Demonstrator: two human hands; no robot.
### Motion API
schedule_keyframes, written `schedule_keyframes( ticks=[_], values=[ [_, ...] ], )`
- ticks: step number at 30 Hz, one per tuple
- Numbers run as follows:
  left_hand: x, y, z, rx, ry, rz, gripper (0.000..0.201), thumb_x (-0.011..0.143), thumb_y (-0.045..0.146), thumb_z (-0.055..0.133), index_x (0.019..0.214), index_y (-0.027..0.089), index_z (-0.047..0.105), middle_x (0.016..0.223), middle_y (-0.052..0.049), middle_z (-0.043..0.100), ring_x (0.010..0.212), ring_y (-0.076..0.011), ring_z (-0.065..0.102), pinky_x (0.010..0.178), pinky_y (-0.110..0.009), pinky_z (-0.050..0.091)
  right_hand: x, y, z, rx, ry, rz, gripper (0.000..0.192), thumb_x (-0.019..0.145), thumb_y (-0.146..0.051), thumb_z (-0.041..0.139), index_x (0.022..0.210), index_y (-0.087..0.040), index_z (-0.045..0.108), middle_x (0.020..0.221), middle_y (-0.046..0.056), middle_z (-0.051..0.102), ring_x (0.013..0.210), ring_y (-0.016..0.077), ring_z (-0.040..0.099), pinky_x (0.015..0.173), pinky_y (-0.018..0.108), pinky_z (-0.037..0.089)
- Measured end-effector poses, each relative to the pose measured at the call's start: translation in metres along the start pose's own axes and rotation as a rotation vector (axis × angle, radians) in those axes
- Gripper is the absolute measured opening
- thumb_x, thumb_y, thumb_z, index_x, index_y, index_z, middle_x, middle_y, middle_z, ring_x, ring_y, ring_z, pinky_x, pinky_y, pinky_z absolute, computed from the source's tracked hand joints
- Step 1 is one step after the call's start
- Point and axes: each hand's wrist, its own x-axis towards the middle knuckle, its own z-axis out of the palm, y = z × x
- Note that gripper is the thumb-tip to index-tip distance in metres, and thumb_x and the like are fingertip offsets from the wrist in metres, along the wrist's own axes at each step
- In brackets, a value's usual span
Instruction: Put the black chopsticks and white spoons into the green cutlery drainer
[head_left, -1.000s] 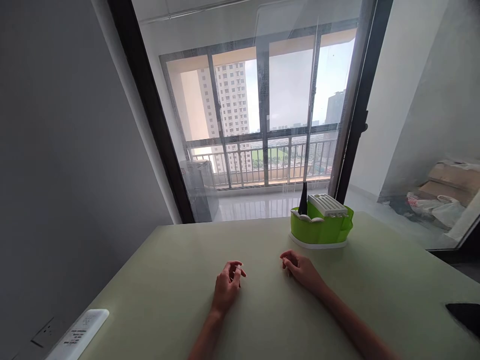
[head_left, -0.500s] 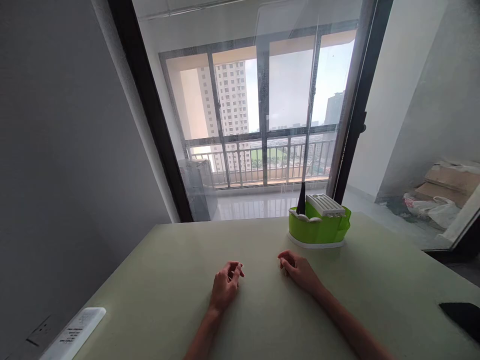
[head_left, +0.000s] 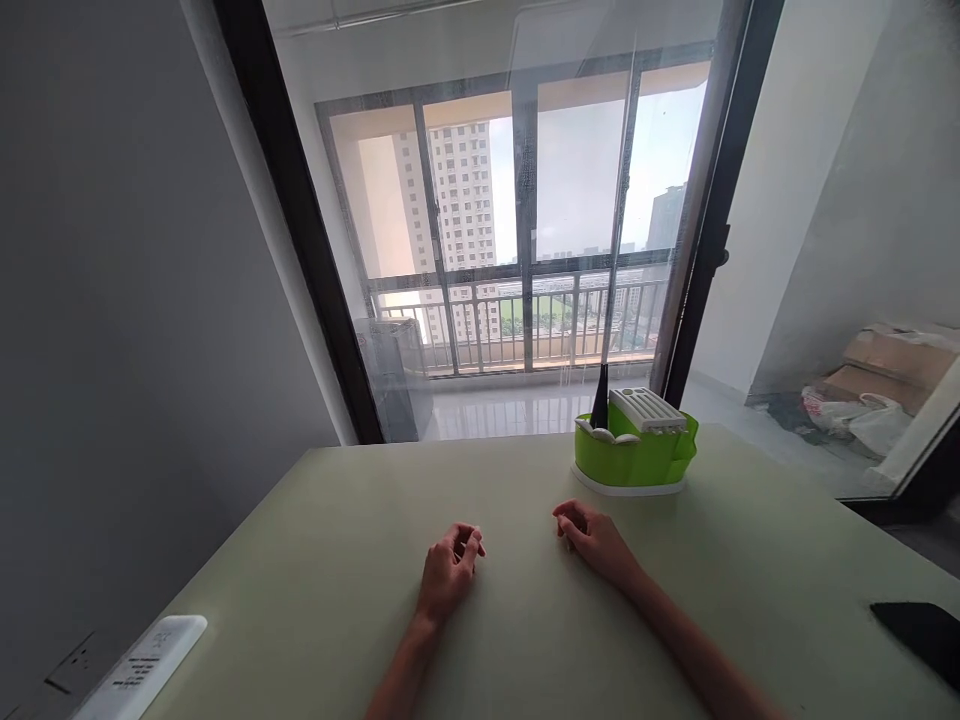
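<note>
My left hand rests on the pale green table with its fingers loosely curled and nothing in it. My right hand lies a little to the right, also curled and empty. Just beyond the right hand stands a green and white plastic holder with a white slotted lid and a dark pointed thing sticking up from it. Neither hand touches the holder.
A white power strip lies at the table's near left edge by a grey wall. A dark flat object sits at the right edge. Glass doors and a balcony are behind the table; boxes and bags lie on the floor at right.
Both hands stay still on the table. The view has shifted slightly, so everything sits a bit further left in the picture.
</note>
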Motion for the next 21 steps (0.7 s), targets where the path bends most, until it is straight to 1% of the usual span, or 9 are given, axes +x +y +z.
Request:
schedule_keyframes(
  ticks=[6,13,17,21],
  values=[
    [0.0004,-0.0013,0.0002,0.032,0.014,0.003,0.038,0.091,0.055,0.046,0.077,0.024,0.063,0.069,0.0,0.068,0.058,-0.0173,0.059,0.062,-0.028,0.045,0.0002,-0.0008,0.0005,0.003,0.013,-0.011,0.031,0.091,-0.047,0.05,0.096,-0.022,0.068,0.074,0.001,0.073,0.059,0.02,0.065,0.062,0.032,0.051],
    [0.0004,-0.0033,0.0019,0.058,0.03,0.004,0.035,0.09,0.05,0.044,0.07,0.025,0.056,0.063,0.002,0.063,0.059,-0.018,0.06,0.062,-0.028,0.043,-0.0002,-0.0011,0.0003,0.004,0.011,-0.008,0.031,0.091,-0.047,0.05,0.096,-0.022,0.068,0.074,0.0,0.072,0.059,0.0201,0.065,0.062,0.032,0.05],
    [-0.0001,-0.0039,0.0023,0.065,0.036,0.005,0.038,0.093,0.053,0.044,0.069,0.025,0.054,0.062,0.002,0.063,0.058,-0.0176,0.06,0.062,-0.027,0.042,-0.0003,-0.0011,0.0003,-0.003,0.007,-0.002,0.031,0.091,-0.047,0.05,0.095,-0.022,0.067,0.075,0.001,0.072,0.058,0.0201,0.064,0.061,0.032,0.05],
    [0.0006,-0.0048,0.0033,0.076,0.036,0.012,0.036,0.092,0.054,0.047,0.072,0.025,0.054,0.064,0.002,0.064,0.059,-0.0174,0.061,0.062,-0.027,0.042,0.0001,-0.0007,0.0003,-0.002,0.008,-0.002,0.031,0.09,-0.048,0.05,0.095,-0.023,0.067,0.075,0.001,0.073,0.059,0.0206,0.065,0.062,0.032,0.05]
  ],
)
